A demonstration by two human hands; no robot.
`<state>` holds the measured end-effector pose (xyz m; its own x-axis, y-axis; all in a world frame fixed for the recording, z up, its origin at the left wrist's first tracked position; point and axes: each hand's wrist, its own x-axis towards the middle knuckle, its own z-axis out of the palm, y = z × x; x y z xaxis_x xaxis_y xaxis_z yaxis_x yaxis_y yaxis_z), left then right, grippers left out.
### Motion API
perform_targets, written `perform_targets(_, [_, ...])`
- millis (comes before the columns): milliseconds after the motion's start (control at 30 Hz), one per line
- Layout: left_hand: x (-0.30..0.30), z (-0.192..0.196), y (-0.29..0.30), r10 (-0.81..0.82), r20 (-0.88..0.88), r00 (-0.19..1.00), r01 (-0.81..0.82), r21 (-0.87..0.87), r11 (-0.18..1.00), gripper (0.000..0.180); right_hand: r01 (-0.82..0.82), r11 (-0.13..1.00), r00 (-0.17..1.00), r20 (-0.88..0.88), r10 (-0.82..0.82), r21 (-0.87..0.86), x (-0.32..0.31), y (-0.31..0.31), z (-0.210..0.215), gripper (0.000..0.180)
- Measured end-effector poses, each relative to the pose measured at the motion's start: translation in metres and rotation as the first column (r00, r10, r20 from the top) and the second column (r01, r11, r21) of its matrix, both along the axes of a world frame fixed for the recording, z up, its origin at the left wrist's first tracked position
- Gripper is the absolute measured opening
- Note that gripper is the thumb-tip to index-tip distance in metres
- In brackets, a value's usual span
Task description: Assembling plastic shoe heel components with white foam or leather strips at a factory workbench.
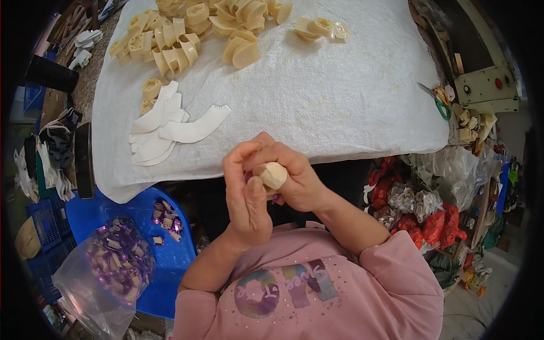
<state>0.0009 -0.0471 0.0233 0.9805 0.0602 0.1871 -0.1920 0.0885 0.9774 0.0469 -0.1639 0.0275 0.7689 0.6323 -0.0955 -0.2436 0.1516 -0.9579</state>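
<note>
white-covered table [340, 96], cream pieces [187, 34], white strips [170, 127]

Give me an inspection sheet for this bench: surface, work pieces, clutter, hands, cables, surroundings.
Surface: table covered with white woven cloth.
Job's things: cream piece held between both hands, something purple partly hidden behind it; heap of cream pieces at the far edge; curved white strips on the cloth's left.
Clutter: scissors at the right edge.
Hands: left hand and right hand both grip the piece.
Cables: nothing seen.
Surroundings: clear bag of purple-wrapped bits, blue stool, red and clear wrappings on the right.
</note>
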Motion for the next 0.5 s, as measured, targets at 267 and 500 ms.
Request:
perform_targets(267, [0.009, 0.001, 0.001, 0.084, -0.090, 0.992, -0.103, -0.234, 0.967, 0.043, 0.225, 0.955, 0.941, 0.210, -0.264, 0.194, -0.012, 0.015, -0.012, 0.030])
perform_targets(500, [0.005, -0.012, 0.004, 0.084, -0.066, 0.994, -0.085, -0.017, 0.996, 0.043, 0.240, 0.970, 0.893, 0.384, -0.236, 0.038, -0.009, 0.010, -0.017, 0.037])
